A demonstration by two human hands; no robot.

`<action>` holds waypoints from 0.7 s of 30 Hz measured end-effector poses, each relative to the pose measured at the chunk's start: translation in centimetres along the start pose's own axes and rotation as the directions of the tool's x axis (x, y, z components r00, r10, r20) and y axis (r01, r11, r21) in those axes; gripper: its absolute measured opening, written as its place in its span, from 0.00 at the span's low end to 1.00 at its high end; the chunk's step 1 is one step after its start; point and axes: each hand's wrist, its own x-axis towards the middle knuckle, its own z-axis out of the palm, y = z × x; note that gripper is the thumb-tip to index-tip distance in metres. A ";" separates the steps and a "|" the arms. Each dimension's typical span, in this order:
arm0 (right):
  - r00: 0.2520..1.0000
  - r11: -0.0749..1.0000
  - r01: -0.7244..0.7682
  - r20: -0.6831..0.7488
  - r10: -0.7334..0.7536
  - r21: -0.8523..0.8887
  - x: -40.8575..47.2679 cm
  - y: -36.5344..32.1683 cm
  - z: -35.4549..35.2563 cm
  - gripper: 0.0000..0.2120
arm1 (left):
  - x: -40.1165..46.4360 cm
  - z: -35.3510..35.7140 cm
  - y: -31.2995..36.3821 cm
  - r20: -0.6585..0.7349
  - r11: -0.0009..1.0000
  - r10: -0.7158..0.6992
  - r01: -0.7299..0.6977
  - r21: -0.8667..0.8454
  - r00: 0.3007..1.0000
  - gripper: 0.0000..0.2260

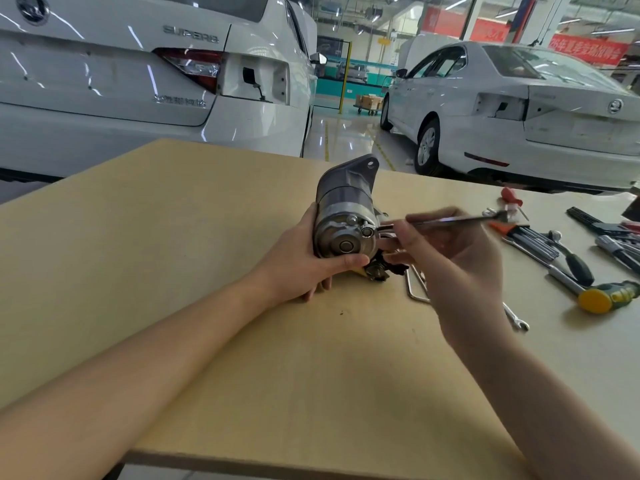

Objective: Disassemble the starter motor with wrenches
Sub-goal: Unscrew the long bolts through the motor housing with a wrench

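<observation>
Starter motor (341,216): lies on its side on the wooden worktop (173,209), near the middle; round end cap w/ bolt heads faces the camera, mounting flange w/ hole points away toward the cars.
Left hand (311,263): wraps the motor's near end from the left, thumb across the lower end cap, fingers curled under the body.
Right hand (446,252): fingers curled on a slim chrome wrench (453,220), held roughly level; blurred.
Wrench head: at the motor's right side, just beside a bolt on the end-cap rim; can't tell if it's seated on the bolt.
Solenoid terminals (377,270): dark parts under the motor at lower right, partly hidden by the right hand.
Tools, right side of worktop: red-handled screwdriver (512,197), orange holder of hex keys (526,233), ratchet w/ black grip (568,258), hammer w/ yellow-green handle (609,296), small open-end spanner (517,320), bent metal bar (415,285) near the right wrist.
Left car (138,81): white, boot lettering reads "SUPERB", round badge above; smaller script below not legible.
Right car (519,112): white sedan, round badge on boot.
Banners (588,50): red, w/ white characters, too blurred to read.
</observation>
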 end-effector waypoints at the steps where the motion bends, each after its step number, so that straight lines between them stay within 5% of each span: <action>1: 0.995 0.983 0.104 0.019 -0.103 -0.151 0.4 -0.4 0.2 0.06 | 0.0 0.0 0.1 0.001 1.000 -0.001 0.001 -0.006 1.000 0.36; 3: 0.957 0.873 0.285 0.172 -0.234 -0.395 1.4 -1.4 0.8 0.06 | 0.0 0.1 0.2 -0.001 1.000 -0.009 0.009 -0.013 1.000 0.39; 6: 0.812 0.574 0.569 0.511 -0.281 -0.589 2.6 -2.5 2.1 0.10 | -0.2 0.0 0.2 0.001 1.000 -0.018 0.018 0.000 1.000 0.34; 9: 0.619 0.239 0.781 0.768 -0.164 -0.577 2.7 -2.3 2.9 0.12 | -0.3 -0.1 -0.1 0.023 0.994 -0.006 0.003 0.109 1.000 0.13; 11: 0.505 0.129 0.861 0.854 -0.122 -0.491 2.5 -2.3 2.6 0.10 | -0.4 -0.2 0.0 0.013 0.990 -0.010 0.008 0.141 1.000 0.14; 14: 0.472 0.254 0.876 0.840 -0.269 -0.411 1.2 -1.2 1.1 0.08 | -0.2 -0.3 0.1 0.003 0.995 -0.014 0.013 0.102 1.000 0.34; 17: 0.805 0.724 0.569 0.444 -0.394 -0.390 -1.0 0.9 0.3 0.05 | -0.1 -0.1 -0.1 0.004 0.999 -0.027 0.027 0.025 1.000 0.38; 19: 0.963 0.968 0.218 0.185 -0.194 -0.124 -1.7 1.3 0.1 0.05 | 0.0 0.0 -0.2 0.006 1.000 -0.020 0.020 0.001 1.000 0.36; 21: 0.994 0.991 -0.042 0.110 0.029 0.125 -1.6 1.0 -0.4 0.04 | 0.1 0.0 -0.2 0.002 1.000 -0.023 0.023 0.009 1.000 0.35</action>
